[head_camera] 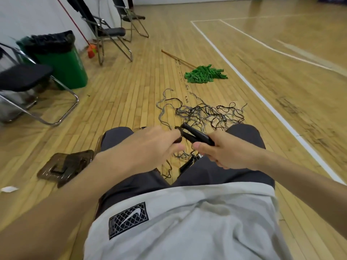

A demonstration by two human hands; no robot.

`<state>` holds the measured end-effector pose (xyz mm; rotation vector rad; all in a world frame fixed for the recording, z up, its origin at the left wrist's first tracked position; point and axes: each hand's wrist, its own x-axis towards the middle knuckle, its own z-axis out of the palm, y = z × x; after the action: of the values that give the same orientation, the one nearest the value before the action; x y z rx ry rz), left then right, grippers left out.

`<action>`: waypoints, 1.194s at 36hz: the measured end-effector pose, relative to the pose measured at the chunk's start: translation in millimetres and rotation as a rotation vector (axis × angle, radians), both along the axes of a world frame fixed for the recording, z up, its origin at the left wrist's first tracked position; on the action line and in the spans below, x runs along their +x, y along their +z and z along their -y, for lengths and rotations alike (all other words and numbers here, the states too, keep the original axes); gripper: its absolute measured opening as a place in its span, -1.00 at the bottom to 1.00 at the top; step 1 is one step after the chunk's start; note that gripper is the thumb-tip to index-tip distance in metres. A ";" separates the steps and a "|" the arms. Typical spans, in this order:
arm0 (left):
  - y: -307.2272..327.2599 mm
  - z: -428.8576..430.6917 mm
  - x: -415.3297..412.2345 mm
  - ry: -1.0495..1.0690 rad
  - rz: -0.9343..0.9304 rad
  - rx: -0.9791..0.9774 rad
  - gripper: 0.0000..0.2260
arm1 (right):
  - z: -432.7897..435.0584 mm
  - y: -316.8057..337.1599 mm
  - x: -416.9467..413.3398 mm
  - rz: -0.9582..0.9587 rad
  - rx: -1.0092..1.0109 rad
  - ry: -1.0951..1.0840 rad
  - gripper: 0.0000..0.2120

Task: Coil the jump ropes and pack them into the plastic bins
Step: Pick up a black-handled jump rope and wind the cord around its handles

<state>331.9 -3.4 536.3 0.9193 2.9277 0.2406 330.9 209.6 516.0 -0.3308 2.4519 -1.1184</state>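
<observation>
The pair of black handles point(197, 136) of one jump rope sits above the person's lap, side by side and pointing away to the left; the right hand point(227, 152) grips them with fingers curled round their near ends and the thumb along the side; the left hand point(150, 145) meets their far tips and pinches a small dark bunch of cord point(178, 137) between thumb and fingers. Just beyond the knees a loose tangle of ropes point(210, 113), grey and black strands mixed, spreads over the floor; more dark handles point(189, 162) lie between the legs, partly hidden. A brown see-through plastic bin point(65, 167) lies on the floor beside the left forearm, blurred, with something dark in it.

The grey shirt carries a black patch point(128, 219) with a white swoosh over a net pattern; no lettering can be read on it.

The floor point(122, 94) is pale wooden strip boards, a sports court with white lines point(262, 98) running off to the right. A green mop point(205, 74) with a wooden stick lies past the ropes; a green waste bin point(63, 61) with a black liner stands at the left by the white wall; black folding chairs point(105, 30) stand along it, one near the left edge; a red-handled broom point(91, 50) leans there; a white scrap of paper point(8, 189) lies at the left edge.
</observation>
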 end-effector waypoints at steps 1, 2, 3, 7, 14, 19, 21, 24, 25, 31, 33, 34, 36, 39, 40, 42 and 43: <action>5.3 -0.9 -1.1 -0.033 -0.034 -0.051 -0.74 | -1.3 1.3 0.7 0.027 0.034 0.006 -0.70; 11.0 -2.0 -2.0 -0.071 -0.066 -0.099 -0.75 | -2.1 2.6 1.5 0.056 0.068 0.016 -0.69; 16.1 -3.6 -3.5 -0.112 -0.090 -0.142 -0.76 | -3.0 3.8 2.4 0.089 0.100 0.028 -0.68; 31.9 -10.4 -10.5 -0.220 -0.039 -0.201 -0.71 | -4.9 14.6 7.1 0.195 0.178 0.101 -0.65; 51.5 -20.1 -16.6 -0.309 0.209 0.089 -0.65 | -10.7 40.3 12.7 0.214 0.296 0.308 -0.63; 49.6 -31.7 -14.0 -0.294 0.377 0.176 -0.71 | -6.5 44.7 18.9 0.221 0.319 0.465 -0.62; 42.8 -32.6 -12.8 -0.285 0.487 0.241 -0.71 | -7.1 44.6 21.0 0.214 0.311 0.506 -0.64; 27.6 -27.7 -13.7 -0.302 0.643 0.395 -0.70 | -8.4 42.4 24.0 0.237 0.217 0.531 -0.67; 22.1 -25.4 -14.5 -0.299 0.689 0.453 -0.69 | -8.2 41.2 24.7 0.236 0.168 0.538 -0.68; -4.8 -19.5 -14.3 -0.310 0.909 0.804 -0.48 | -4.0 37.4 24.1 0.164 -0.123 0.533 -0.74; -10.4 -21.0 -14.1 -0.291 0.926 0.872 -0.42 | -2.5 34.1 23.4 0.128 -0.210 0.526 -0.76; -12.5 -21.4 -13.3 -0.273 0.932 0.900 -0.38 | -1.6 32.7 23.0 0.110 -0.237 0.519 -0.76; -16.9 -21.3 -12.9 -0.256 0.931 0.961 -0.37 | -0.5 31.1 22.2 0.072 -0.271 0.513 -0.72; -17.0 -23.2 -8.5 -0.164 0.903 1.050 -0.46 | -0.6 30.8 20.2 0.027 -0.307 0.470 -0.82; -17.0 -24.0 -7.4 -0.095 0.877 1.064 -0.50 | -1.6 30.7 18.5 0.017 -0.316 0.446 -0.81; -18.3 -25.9 -2.9 0.025 0.800 1.084 -0.63 | -3.7 28.8 13.8 0.001 -0.324 0.394 -0.73; -19.9 -27.1 -0.6 0.079 0.764 1.086 -0.73 | -4.2 27.8 12.0 -0.007 -0.329 0.376 -0.70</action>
<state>331.4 23.7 516.5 0.5240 1.9704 1.8013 342.9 213.8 543.8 -0.8558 2.0836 -1.3398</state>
